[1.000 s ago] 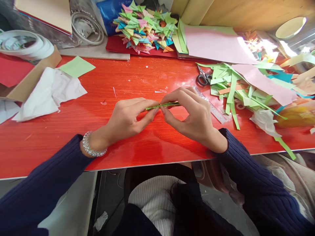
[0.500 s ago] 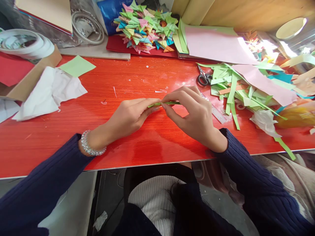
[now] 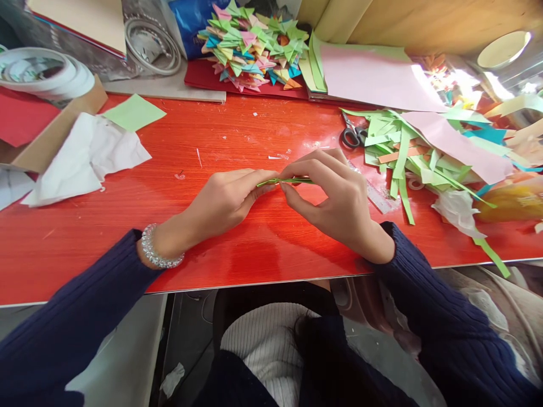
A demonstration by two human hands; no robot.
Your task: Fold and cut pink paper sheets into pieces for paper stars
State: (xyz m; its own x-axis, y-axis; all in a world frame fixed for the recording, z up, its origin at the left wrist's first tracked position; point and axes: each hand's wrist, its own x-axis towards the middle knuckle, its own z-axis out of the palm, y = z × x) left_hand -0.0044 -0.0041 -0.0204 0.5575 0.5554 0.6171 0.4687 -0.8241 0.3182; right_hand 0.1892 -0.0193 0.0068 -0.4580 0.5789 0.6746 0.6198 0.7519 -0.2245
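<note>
Between my two hands, above the red table [image 3: 237,249], is a thin folded piece of green paper [image 3: 280,181], seen nearly edge-on. My left hand [image 3: 231,198] pinches its left part between thumb and fingers; a clear coil bracelet [image 3: 155,249] circles that wrist. Over the right part of the paper curve the fingers of my right hand [image 3: 333,183], closed on it from behind, with the thumb just below its edge. The fingertips of both hands nearly meet at the middle. My fingers hide much of the paper.
Black-handled scissors [image 3: 352,134], a ruler [image 3: 379,195] and green paper strips [image 3: 401,147] lie to the right. Folded paper pieces [image 3: 250,51] are piled at the back, beside pink sheets [image 3: 373,73]. Crumpled tissue [image 3: 85,158] and a green square [image 3: 134,113] lie left.
My right thumb has eased slightly down off the paper's edge, so more of the green paper shows between the hands. Both hands otherwise stay in nearly the same place.
</note>
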